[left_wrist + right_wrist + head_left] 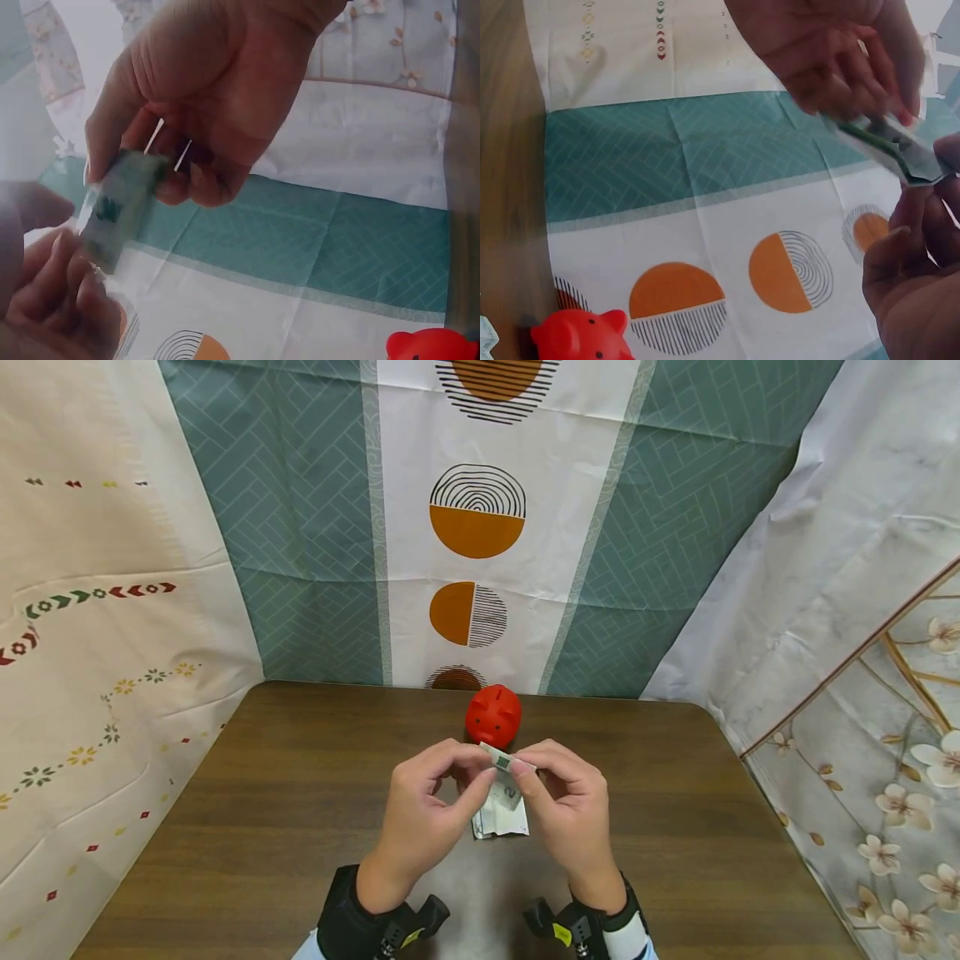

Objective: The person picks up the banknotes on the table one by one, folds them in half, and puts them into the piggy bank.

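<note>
A small folded banknote (501,760), pale with a dark green patch, is held between both hands above the table. The left hand (429,806) pinches its left end between thumb and fingers. From the other side, the right hand (570,802) pinches the right end. Both wrist views show the note, blurred in the left one (116,206) and folded with a green edge in the right one (900,154). Below the hands, more pale banknotes (501,820) lie on the table, partly covered. Just beyond the fingers stands a red piggy bank (492,714), facing the person.
The brown wooden table (300,793) ends at a patterned teal and white cloth (315,527) behind the piggy bank. A cream cloth (112,710) hangs at the left and a floral one (862,760) at the right. Black camera straps wrap both wrists.
</note>
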The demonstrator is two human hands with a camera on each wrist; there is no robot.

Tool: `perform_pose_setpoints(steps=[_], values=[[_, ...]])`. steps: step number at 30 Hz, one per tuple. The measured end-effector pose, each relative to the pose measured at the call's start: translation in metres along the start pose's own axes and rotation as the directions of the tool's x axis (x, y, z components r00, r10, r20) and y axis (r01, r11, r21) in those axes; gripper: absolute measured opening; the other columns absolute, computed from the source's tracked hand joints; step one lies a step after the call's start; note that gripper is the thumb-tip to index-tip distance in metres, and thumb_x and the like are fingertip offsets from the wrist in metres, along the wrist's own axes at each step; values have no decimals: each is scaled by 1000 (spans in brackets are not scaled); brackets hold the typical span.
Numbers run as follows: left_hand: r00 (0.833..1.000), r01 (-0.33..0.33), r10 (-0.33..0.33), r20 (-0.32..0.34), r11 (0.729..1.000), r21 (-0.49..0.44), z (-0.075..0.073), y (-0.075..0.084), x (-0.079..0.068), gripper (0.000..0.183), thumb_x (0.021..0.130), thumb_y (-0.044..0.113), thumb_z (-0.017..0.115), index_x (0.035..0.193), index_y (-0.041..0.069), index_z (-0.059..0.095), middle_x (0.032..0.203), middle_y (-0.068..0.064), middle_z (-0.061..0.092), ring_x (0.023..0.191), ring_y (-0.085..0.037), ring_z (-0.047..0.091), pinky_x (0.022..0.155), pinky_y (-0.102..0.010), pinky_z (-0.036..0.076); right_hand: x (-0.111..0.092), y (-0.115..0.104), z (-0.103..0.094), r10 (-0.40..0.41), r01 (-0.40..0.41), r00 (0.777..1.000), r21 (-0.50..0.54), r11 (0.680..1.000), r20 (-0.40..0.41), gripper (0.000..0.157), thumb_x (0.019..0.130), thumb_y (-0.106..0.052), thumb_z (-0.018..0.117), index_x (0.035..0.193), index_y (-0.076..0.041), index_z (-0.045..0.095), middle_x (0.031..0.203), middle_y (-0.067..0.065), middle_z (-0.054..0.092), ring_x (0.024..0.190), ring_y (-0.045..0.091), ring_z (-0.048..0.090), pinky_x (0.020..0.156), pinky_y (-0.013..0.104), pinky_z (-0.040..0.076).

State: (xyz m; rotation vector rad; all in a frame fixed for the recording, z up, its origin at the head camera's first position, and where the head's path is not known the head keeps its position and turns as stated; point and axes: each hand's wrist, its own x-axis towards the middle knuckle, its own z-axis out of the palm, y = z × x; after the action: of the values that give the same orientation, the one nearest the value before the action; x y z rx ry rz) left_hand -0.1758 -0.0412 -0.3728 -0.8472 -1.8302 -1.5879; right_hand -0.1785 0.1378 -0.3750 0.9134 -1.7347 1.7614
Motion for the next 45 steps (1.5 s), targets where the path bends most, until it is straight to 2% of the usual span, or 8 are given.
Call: perform_pose_setpoints(steps=[2, 4, 9, 14, 19, 29, 38, 45], values=[[999, 38, -38, -27, 999, 14, -1, 0, 0, 24, 87, -1, 76, 108, 10, 70, 78, 0, 58, 68, -9, 52, 57, -23, 50, 0, -1, -2, 5, -5, 1000, 17, 1000, 19, 24, 90, 19, 61, 101, 2, 74, 88, 12, 68, 80, 18, 62, 68, 23, 57], [998, 57, -57, -22, 998, -3, -2, 0, 0, 21, 89, -1, 74, 106, 10, 69, 80, 0, 57, 70, -10, 51, 56, -24, 48, 1, -1, -4, 4, -6, 999, 39, 999, 44, 22, 90, 18, 60, 99, 2, 73, 87, 12, 66, 80, 19, 61, 66, 24, 55], [994, 83, -73, 85, 989, -124, -3, 1, -1, 13, 94, -1, 69, 92, 12, 68, 85, -3, 64, 75, -12, 57, 60, -25, 51, 2, -1, -5, -30, 17, 994, 124, 992, 102, 22, 88, 21, 60, 98, 4, 71, 83, 12, 64, 75, 19, 58, 57, 29, 49], [987, 107, -91, 131, 988, -114, -3, 4, -2, 12, 95, 2, 68, 92, 13, 70, 82, -1, 66, 73, -10, 56, 58, -24, 50, 2, 0, -3, -43, 25, 991, 146, 989, 127, 23, 86, 22, 62, 97, 4, 71, 80, 13, 65, 74, 20, 59, 54, 30, 48], [990, 82, -68, 125, 991, -107, -3, 4, -2, 12, 95, 1, 69, 91, 13, 70, 82, 0, 66, 71, -10, 53, 58, -23, 48, 2, 0, -2, -64, 46, 989, 130, 990, 136, 23, 86, 22, 62, 97, 4, 71, 80, 14, 65, 74, 19, 59, 53, 30, 48], [991, 58, -40, 124, 987, -151, -2, 6, -2, 15, 95, -2, 67, 89, 11, 70, 81, -2, 65, 74, -11, 54, 61, -25, 50, 0, -1, 2, -52, 41, 992, 103, 994, 112, 23, 86, 21, 62, 95, 3, 72, 76, 11, 64, 72, 18, 58, 53, 29, 47], [992, 74, -54, 110, 978, -193, -4, 5, -3, 15, 94, -6, 65, 92, 8, 71, 84, -7, 69, 76, -13, 63, 63, -25, 56, -1, -1, 3, -53, 41, 995, 142, 989, 81, 19, 87, 21, 60, 93, 6, 70, 79, 14, 65, 72, 20, 59, 58, 29, 50], [993, 79, -58, 105, 976, -204, -5, 5, -4, 15, 94, -7, 65, 92, 7, 72, 84, -8, 70, 77, -14, 64, 65, -26, 57, -1, -1, 2, -69, 56, 995, 160, 986, 75, 17, 88, 20, 60, 93, 6, 70, 78, 14, 64, 72, 20, 58, 59, 30, 50]])
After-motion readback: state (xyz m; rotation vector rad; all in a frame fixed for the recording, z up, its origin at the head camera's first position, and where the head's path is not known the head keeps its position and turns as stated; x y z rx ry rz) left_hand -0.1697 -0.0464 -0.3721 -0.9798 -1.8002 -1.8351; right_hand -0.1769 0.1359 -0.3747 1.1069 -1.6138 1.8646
